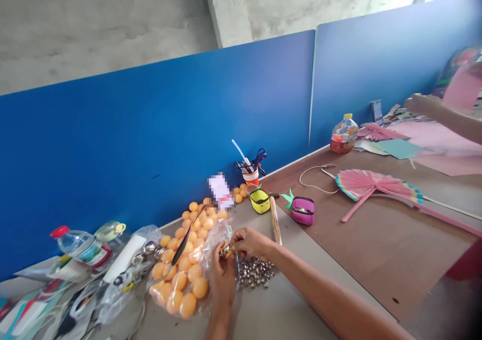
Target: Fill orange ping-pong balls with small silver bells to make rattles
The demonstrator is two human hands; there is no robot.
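Note:
My left hand [222, 269] is closed, its fingertips pinching a small silvery piece [226, 250] with some orange beside it. My right hand [249, 243] meets it there, fingers pinched together at the same spot; exactly what lies between them is hidden. Just below my right hand is a pile of small shiny metal beads or bells [258, 273]. To the left of my hands, a clear plastic bag [216, 234] lies with many orange ping-pong balls [181, 279]. A dark, thin tool [183, 244] rests across the balls.
Beyond my hands are a yellow pouch [259, 201], a purple pouch [303, 211], a wooden stick [276, 222] and a cup of tools [250, 177]. Bottles [85, 249] and clutter lie left. A pink paper fan [376, 185] lies right, near another person's arm [437, 110].

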